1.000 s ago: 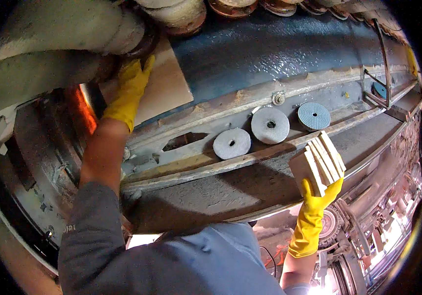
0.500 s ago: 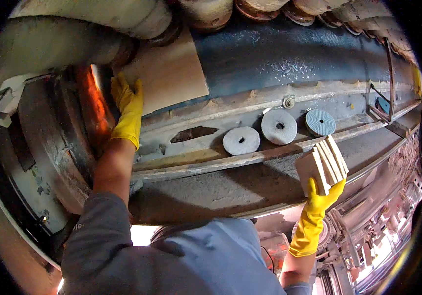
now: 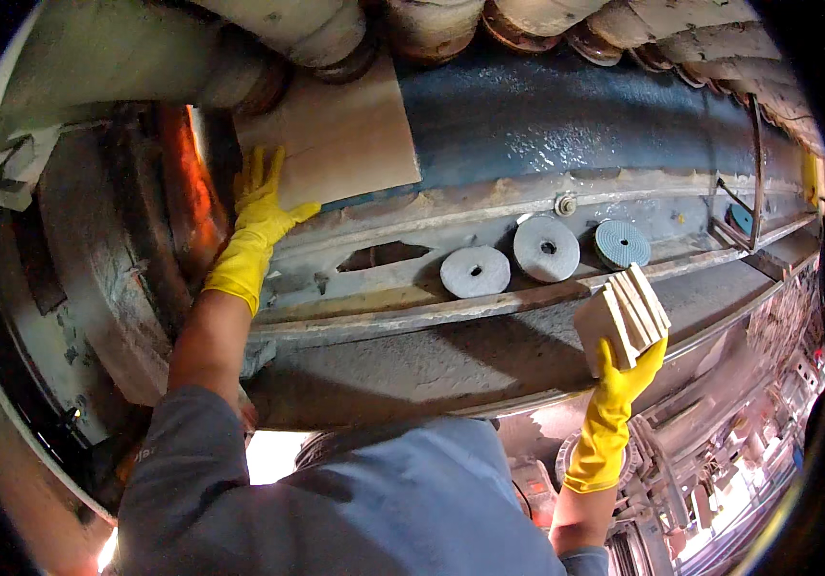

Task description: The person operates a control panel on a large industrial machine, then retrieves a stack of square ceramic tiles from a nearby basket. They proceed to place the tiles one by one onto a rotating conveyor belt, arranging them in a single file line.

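My left hand (image 3: 257,219), in a yellow rubber glove, lies flat with fingers spread against the lower left edge of a tan sheet (image 3: 343,139) resting on a wet blue belt (image 3: 566,115). My right hand (image 3: 626,376), also gloved in yellow, grips a stack of several thin tan sheets (image 3: 622,315) held upright in front of the machine frame. Three grey round discs (image 3: 545,248) with centre holes sit side by side on the metal rail (image 3: 412,312) between my hands.
A row of worn rollers (image 3: 432,24) runs along the top above the belt. A large pale pipe (image 3: 96,58) crosses the upper left, with an orange glow (image 3: 187,192) beside it. Machinery and metal parts (image 3: 720,461) crowd the lower right.
My left hand has slid down from the pipe area onto the edge of the tan sheet. My right hand still holds the stack in about the same place.
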`<state>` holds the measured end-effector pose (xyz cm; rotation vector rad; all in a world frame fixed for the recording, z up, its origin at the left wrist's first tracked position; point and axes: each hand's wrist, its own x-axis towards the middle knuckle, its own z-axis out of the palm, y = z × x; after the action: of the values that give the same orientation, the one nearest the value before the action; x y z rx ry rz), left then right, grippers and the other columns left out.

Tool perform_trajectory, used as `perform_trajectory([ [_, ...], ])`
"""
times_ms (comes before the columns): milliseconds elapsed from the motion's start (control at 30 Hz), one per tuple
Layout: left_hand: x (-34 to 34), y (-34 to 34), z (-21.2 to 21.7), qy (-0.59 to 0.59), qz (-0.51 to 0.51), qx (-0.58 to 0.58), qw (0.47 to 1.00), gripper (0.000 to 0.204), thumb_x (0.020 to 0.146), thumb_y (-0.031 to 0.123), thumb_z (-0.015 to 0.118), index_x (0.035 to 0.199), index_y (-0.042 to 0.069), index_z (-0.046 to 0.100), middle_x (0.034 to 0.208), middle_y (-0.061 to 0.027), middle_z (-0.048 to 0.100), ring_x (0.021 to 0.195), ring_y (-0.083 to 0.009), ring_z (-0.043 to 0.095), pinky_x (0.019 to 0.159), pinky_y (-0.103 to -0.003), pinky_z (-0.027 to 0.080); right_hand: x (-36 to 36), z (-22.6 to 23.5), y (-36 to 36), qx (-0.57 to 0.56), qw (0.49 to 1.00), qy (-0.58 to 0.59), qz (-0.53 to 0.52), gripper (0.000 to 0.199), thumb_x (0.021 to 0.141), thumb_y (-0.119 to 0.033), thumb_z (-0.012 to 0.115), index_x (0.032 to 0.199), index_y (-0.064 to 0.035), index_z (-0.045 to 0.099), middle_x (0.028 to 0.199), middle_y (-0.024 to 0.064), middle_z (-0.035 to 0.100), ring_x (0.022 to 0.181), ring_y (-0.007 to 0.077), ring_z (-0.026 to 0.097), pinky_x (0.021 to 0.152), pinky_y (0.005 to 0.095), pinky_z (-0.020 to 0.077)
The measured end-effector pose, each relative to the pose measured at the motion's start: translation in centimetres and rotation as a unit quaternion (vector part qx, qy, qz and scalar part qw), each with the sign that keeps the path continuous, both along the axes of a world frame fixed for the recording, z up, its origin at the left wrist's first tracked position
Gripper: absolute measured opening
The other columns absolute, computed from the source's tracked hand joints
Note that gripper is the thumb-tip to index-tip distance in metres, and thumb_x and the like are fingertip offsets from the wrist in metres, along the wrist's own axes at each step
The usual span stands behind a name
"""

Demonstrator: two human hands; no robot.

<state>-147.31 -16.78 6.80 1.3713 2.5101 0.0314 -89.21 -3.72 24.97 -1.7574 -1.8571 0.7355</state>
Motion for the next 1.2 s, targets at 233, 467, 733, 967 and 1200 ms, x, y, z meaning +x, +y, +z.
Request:
perform_trajectory([
  [233, 1.2, 1.6, 2.2, 0.01, -0.069, -0.152, 0.986, 0.128, 0.067, 0.063, 0.085, 0.166, 0.021, 0.017, 0.173, -0.0167, 0.009, 0.16, -0.0394, 0.005, 0.124, -0.062, 0.014, -0.5, 0.0, 0.2, -0.004, 1.0, 0.008, 0.013, 0.093, 0.068, -0.022, 0.092, 0.146, -0.0001, 0.047, 0.139, 0.0146, 0.06, 0.128, 0.0257, 0.058, 0.112, 0.0381, 0.042],
  [467, 0.5, 1.7, 1.8, 0.022, -0.115, -0.139, 0.983, 0.127, 0.064, 0.064, 0.086, 0.165, 0.017, 0.024, 0.171, -0.0187, 0.018, 0.157, -0.0439, 0.015, 0.125, -0.056, 0.022, -0.6, 0.2, 0.1, -0.013, 1.0, 0.01, 0.013, 0.09, 0.073, -0.025, 0.089, 0.147, 0.0023, 0.046, 0.137, 0.015, 0.059, 0.126, 0.0264, 0.057, 0.11, 0.0376, 0.0416],
  [733, 1.6, 2.9, 3.3, 0.021, -0.11, -0.139, 0.984, 0.129, 0.061, 0.06, 0.089, 0.164, 0.015, 0.026, 0.169, -0.0191, 0.023, 0.155, -0.0458, 0.021, 0.126, -0.053, 0.024, -0.5, -0.1, 0.4, 0.002, 1.0, 0.014, 0.026, 0.086, 0.073, -0.018, 0.087, 0.146, 0.0021, 0.047, 0.137, 0.0145, 0.06, 0.126, 0.0256, 0.057, 0.109, 0.0368, 0.0417],
  [967, 1.7, 0.5, 1.2, -0.019, -0.061, -0.017, 0.998, 0.129, 0.064, 0.062, 0.088, 0.165, 0.015, 0.022, 0.17, -0.0207, 0.02, 0.157, -0.0413, 0.015, 0.125, -0.055, 0.018, -2.6, 1.5, 0.8, -0.056, 0.994, 0.092, 0.025, 0.09, 0.07, -0.021, 0.091, 0.146, 0.0001, 0.047, 0.139, 0.0133, 0.06, 0.129, 0.0239, 0.057, 0.112, 0.0373, 0.0413],
  [1200, 4.1, -2.7, -2.3, 0.012, 0.063, 0.051, 0.997, 0.132, 0.066, 0.065, 0.087, 0.165, 0.01, 0.018, 0.169, -0.0256, 0.018, 0.157, -0.0412, 0.012, 0.128, -0.051, 0.008, -2.4, 1.2, 0.8, -0.057, 0.997, 0.048, 0.025, 0.09, 0.071, -0.022, 0.09, 0.146, 0.0003, 0.046, 0.139, 0.0145, 0.06, 0.128, 0.025, 0.058, 0.111, 0.037, 0.0422],
])
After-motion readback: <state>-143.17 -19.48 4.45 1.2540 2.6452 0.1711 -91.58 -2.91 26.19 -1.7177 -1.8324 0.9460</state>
